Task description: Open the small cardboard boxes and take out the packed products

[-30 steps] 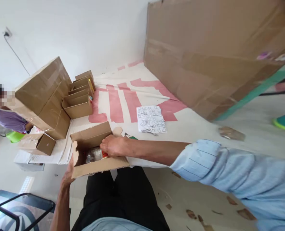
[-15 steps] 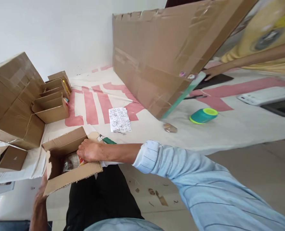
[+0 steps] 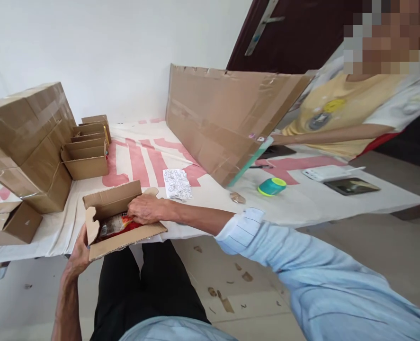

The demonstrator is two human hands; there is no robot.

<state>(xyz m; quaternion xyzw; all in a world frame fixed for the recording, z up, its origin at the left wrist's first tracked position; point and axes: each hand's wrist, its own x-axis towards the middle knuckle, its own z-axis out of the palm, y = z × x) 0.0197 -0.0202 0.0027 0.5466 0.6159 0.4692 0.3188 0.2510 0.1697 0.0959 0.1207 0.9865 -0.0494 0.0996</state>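
An open cardboard box (image 3: 128, 244) is tilted at the table's front edge, above my lap. My left hand (image 3: 79, 253) grips its left end from outside, with the thumb near the notched flap and the other fingers hidden underneath. A shiny red packet (image 3: 119, 225) with a clear or pale printed part lies inside. My right hand (image 3: 146, 209) reaches over the box's right end, its fingers curled closed at the packet's upper right edge. The fingertips are partly hidden inside the box.
Large taped cartons (image 3: 28, 142) stand at left, beside several small open boxes (image 3: 89, 161). A big cardboard panel (image 3: 220, 118) stands across the table. A printed paper (image 3: 177, 183), a teal-and-yellow cylinder (image 3: 271, 187) and a tablet (image 3: 352, 185) lie rightward. A co-worker (image 3: 337, 118) stands at right.
The view has shifted, bringing more of the co-worker and a door into sight. More of the red packet shows inside the box. Both hands stay at the box.
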